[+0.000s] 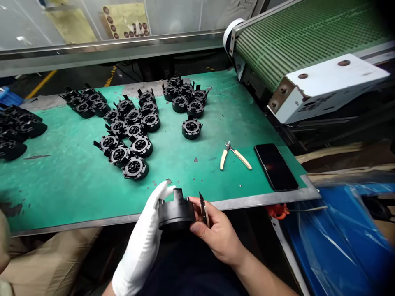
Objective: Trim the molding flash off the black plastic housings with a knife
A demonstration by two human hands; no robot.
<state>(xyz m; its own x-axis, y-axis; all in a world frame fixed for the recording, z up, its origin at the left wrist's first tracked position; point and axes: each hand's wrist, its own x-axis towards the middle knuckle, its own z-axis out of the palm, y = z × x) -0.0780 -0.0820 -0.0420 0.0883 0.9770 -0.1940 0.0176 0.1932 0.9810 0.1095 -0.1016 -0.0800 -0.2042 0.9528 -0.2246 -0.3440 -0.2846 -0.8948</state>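
Note:
My left hand, in a white glove, is closed round a black round plastic part held just below the table's front edge. My bare right hand touches the part's right side with its thumb and pinches a small thin blade between the fingers. Several more black round parts lie in clusters on the green mat, beyond my hands.
Cream-handled cutting pliers and a dark phone lie on the mat's right. A green conveyor belt with a white end block rises at the right. A blue bin with a plastic liner stands at lower right.

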